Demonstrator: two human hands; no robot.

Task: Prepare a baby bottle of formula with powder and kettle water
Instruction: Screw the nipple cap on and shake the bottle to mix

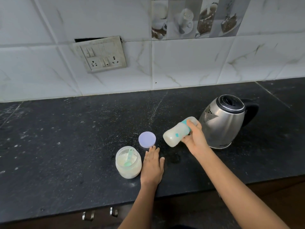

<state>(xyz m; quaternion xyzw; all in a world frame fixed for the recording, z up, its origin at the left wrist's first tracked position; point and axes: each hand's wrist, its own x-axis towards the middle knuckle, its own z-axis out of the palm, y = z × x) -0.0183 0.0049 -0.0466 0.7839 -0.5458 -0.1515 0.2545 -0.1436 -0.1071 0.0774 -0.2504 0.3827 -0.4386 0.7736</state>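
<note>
My right hand (194, 137) grips a baby bottle (175, 133) near its teal collar and clear cap, holding it tilted almost sideways above the counter; milky liquid fills it. My left hand (152, 164) lies flat on the black counter (66, 146), fingers straight, beside an open jar of formula powder (128, 162) with a green scoop inside. The jar's lilac lid (147, 139) lies on the counter just beyond my left fingertips. A steel kettle (226, 121) with a black lid and handle stands right of the bottle.
A tiled wall with a loose switch-and-socket plate (102, 55) rises behind the counter. The counter's front edge runs below my forearms, with drawer handles (100, 214) under it.
</note>
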